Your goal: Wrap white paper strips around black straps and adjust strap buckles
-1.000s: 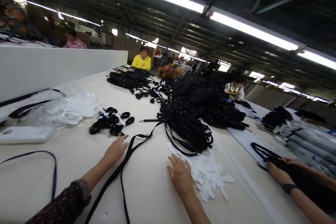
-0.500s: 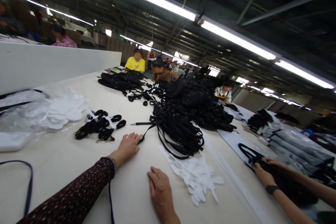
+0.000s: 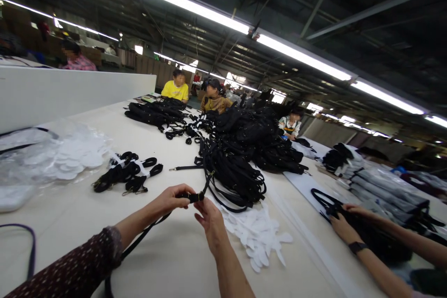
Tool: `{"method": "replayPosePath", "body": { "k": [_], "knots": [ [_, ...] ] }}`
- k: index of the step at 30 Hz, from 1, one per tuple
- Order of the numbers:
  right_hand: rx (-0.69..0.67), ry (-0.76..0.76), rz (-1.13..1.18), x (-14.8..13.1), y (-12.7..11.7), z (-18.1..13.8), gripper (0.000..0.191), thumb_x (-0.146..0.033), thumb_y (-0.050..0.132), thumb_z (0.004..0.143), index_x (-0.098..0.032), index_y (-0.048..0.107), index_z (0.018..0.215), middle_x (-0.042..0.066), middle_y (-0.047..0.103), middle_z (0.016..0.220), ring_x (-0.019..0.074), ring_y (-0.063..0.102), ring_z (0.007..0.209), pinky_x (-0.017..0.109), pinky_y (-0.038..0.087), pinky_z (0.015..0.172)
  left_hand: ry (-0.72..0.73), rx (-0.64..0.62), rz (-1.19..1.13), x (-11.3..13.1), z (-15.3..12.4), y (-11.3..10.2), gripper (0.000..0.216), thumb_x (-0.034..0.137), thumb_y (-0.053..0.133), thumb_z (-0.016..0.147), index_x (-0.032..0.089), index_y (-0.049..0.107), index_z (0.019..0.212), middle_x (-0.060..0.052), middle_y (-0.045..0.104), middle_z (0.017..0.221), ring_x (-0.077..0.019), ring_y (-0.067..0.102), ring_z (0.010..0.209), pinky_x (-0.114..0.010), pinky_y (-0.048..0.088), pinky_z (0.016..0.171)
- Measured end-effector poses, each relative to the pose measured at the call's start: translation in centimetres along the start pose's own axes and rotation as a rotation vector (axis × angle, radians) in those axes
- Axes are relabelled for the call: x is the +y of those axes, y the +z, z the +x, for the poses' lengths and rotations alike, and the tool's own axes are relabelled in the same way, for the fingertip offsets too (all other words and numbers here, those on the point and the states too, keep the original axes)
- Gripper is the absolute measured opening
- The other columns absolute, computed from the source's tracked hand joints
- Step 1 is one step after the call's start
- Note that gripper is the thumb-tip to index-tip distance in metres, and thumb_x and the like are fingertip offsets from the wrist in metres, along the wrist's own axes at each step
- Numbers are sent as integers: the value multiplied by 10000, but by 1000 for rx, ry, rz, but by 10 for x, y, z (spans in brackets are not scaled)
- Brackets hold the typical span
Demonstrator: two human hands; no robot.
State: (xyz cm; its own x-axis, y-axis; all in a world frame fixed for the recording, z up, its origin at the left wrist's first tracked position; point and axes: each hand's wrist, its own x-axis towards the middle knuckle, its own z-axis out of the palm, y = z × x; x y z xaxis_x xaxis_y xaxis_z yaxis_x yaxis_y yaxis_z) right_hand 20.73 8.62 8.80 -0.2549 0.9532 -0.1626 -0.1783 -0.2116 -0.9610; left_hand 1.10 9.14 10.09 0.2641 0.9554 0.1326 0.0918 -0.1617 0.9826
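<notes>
My left hand is closed around a black webbing strap with metal fittings, lifted just above the table. One length of the strap trails under my left forearm, and another runs up toward the heap of black straps. At the strap's buckle end, my right hand pinches it between thumb and fingers. White cut pieces lie scattered right of my right hand. Left of my hands rest bundled black straps, wrapped with white bands and fitted with metal clips.
A large pile of black bags covers the table's middle. Clear plastic bags and white pieces lie at left, beside a white partition. At right, a co-worker's hands handle a black bag near stacked wrapped goods. Other people sit beyond.
My left hand has picked up the strap from the table and raised it. My right hand has moved up from the tabletop to meet the strap beside my left hand.
</notes>
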Motion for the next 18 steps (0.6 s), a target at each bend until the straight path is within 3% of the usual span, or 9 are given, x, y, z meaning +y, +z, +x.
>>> {"method": "replayPosePath", "body": {
  "k": [2, 6, 13, 18],
  "knots": [
    [-44, 12, 145, -18, 19, 5, 422, -533, 747, 765, -247, 713, 1075, 51, 718, 1151, 199, 657, 1076, 316, 514, 894, 10, -12, -42, 12, -4, 5, 347, 327, 614, 776, 170, 643, 1083, -52, 699, 961, -190, 644, 851, -350, 558, 799],
    [19, -107, 238, -42, 38, 4, 359, -386, 854, 670, -199, 734, 951, 25, 735, 1039, 143, 657, 938, 267, 524, 860, 9, 9, -19, 31, -16, 5, 237, 320, 623, 784, 171, 655, 966, -26, 666, 887, -178, 626, 810, -320, 541, 749],
    [172, -334, 326, -79, 33, -8, 370, -328, 880, 629, -193, 666, 900, 2, 740, 827, 133, 668, 736, 255, 559, 667, -52, 5, 129, 45, -54, 9, 129, 298, 603, 820, 209, 671, 887, 46, 620, 676, -146, 568, 679, -263, 409, 636],
    [307, -456, 360, -107, 28, -8, 418, -390, 866, 647, -190, 628, 926, -19, 713, 750, 113, 658, 651, 245, 569, 606, 54, 6, 287, 56, -74, 18, 114, 279, 588, 833, 223, 675, 878, 32, 635, 796, -151, 565, 760, -268, 424, 715]
  ]
}}
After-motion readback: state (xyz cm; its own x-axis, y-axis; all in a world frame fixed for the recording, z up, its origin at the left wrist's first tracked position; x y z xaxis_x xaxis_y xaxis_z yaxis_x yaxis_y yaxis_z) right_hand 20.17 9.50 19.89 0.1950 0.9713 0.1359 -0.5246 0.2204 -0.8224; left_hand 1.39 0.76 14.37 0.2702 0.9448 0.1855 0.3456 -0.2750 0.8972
